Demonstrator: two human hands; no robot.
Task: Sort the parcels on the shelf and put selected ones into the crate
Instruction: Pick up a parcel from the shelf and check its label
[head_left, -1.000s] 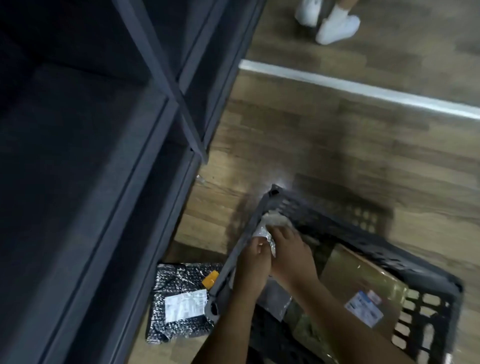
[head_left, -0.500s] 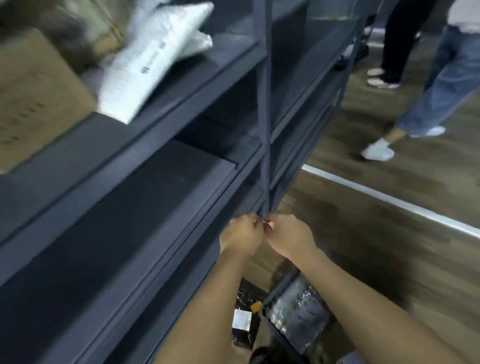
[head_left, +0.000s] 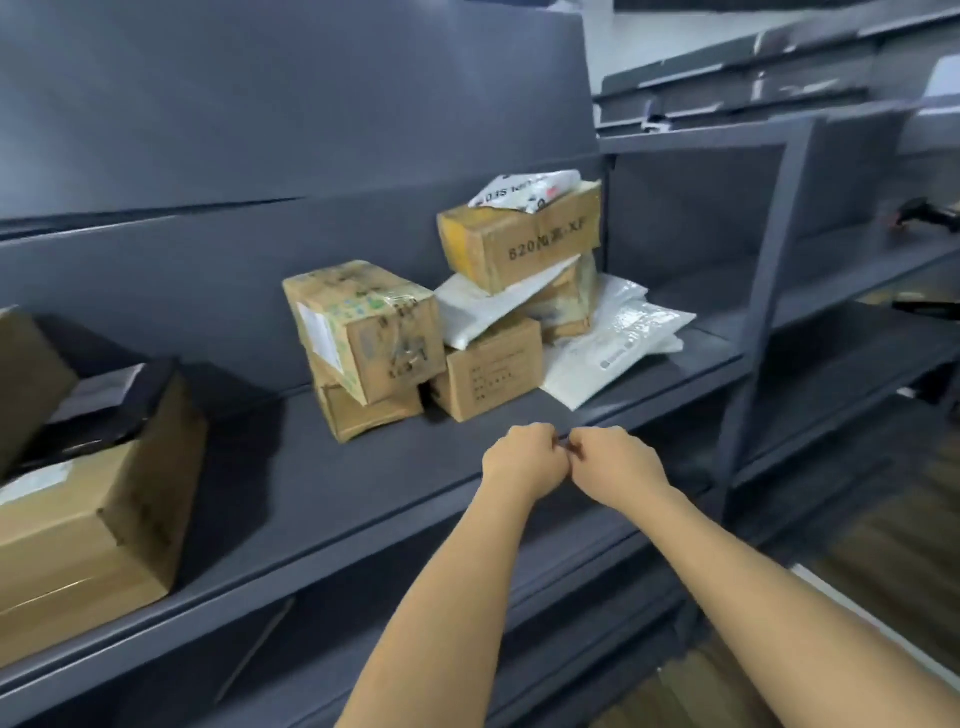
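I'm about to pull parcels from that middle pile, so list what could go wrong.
The top carton sits tilted on a white mailer; pulling anything beneath could topple it. The taped box rests askew on a smaller box and may tip forward. The flat white bags lie near the front edge of the shelf and might slide off.

Got plenty of bare shelf (head_left: 270, 467) between the big box (head_left: 93, 525) on the left and the pile of boxes (head_left: 374, 338) mid-shelf. Can slide along the front edge too. Blocked further right by white mailers (head_left: 618, 343), then the upright post (head_left: 758, 322).
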